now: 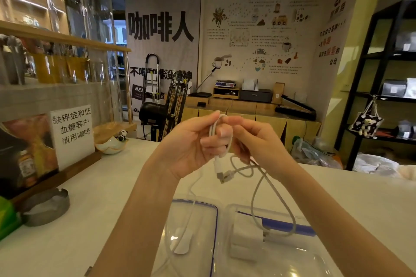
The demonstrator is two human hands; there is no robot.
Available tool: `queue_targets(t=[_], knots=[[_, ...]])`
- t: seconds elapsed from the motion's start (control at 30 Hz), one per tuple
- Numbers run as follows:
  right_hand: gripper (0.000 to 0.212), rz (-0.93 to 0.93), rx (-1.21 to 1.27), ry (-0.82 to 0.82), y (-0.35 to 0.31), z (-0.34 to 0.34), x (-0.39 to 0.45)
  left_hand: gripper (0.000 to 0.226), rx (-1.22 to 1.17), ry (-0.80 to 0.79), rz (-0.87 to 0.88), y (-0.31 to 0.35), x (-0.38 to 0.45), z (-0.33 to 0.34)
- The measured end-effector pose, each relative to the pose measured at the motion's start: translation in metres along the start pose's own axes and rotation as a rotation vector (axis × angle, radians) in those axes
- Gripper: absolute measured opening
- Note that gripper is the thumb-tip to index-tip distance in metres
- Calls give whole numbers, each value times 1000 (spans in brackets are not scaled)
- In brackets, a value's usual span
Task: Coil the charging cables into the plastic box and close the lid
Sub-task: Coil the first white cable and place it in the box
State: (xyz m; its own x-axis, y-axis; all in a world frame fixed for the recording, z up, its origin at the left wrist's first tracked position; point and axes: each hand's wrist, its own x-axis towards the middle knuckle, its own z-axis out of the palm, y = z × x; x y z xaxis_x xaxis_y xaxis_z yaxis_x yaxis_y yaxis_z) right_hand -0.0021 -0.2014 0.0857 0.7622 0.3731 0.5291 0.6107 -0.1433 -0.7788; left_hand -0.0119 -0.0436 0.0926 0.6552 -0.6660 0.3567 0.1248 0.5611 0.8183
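Two hands work one white cable [219,135] above the tabletop [117,189]: the left hand [191,148] has its grip curled round the wound loops, the right hand [249,139] pinches them at 3 o'clock. Light, limp and springy, it probably uncoils unless held at the bundle's middle. The plastic box [281,252] waits at 6 o'clock.

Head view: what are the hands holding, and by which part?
Both the left hand and right hand grip a white charging cable at its looped upper part; its plug end dangles below.

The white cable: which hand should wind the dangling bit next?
Probably the right hand. The left hand already pinches the white cable loops, and the loose tail hangs below the right.
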Motion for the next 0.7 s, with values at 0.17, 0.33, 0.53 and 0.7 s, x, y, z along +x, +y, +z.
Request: queue_targets(t=[0.17, 0.33, 0.53, 0.7], knots=[[25, 180, -134, -208, 3, 19, -7, 36, -100, 94, 226, 9, -4, -6], [23, 196, -488, -314, -2, 39, -14, 37, -62, 338, 344, 6, 3, -14], [20, 192, -653, -347, -5, 37, -15, 23, 534, 581, 397, -9, 9, -18], [20, 113, -814, -347, -10, 20, -14, 19, 1077, 599, 303, -22, 15, -19]])
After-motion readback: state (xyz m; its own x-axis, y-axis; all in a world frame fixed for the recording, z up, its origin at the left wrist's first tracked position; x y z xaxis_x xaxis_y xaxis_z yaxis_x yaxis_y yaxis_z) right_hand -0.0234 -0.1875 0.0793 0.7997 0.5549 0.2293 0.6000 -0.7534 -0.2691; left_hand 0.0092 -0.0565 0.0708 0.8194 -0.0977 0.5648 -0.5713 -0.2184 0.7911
